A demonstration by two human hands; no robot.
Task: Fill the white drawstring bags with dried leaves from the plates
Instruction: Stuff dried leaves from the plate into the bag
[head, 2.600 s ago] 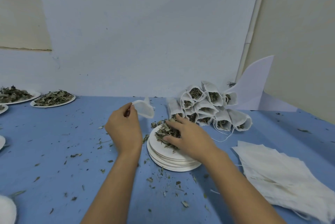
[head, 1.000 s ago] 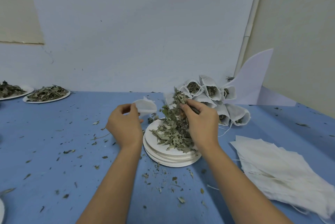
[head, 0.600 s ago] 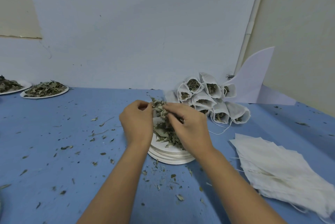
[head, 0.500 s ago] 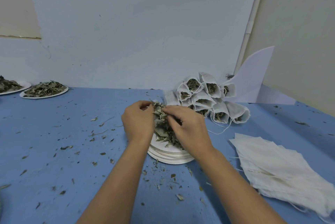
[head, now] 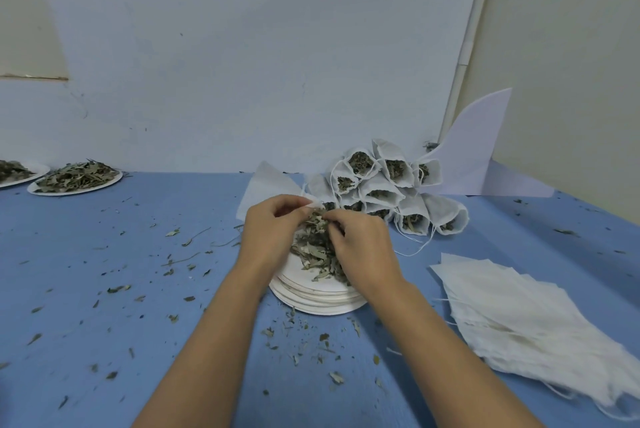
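My left hand [head: 268, 232] pinches the rim of a white drawstring bag [head: 266, 187], which stands up behind the hand. My right hand [head: 362, 246] holds a clump of dried leaves [head: 313, 244] and presses it at the bag's mouth, fingertips touching the left hand. Both hands hover over a stack of white plates [head: 318, 294] carrying loose leaves. Behind them, several filled bags [head: 388, 188] lie piled with open mouths facing me. The bag's opening is hidden by my fingers.
A pile of flat empty bags [head: 526, 317] lies at the right. Two plates of leaves [head: 78, 178] sit far left by the wall. Leaf crumbs litter the blue table [head: 104, 289]. A white sheet [head: 478, 147] leans at the back right.
My right hand lifted a clump of leaves off the plate and carried it to the bag. Both hands came together over the plates, and the bag now stands taller behind the left hand.
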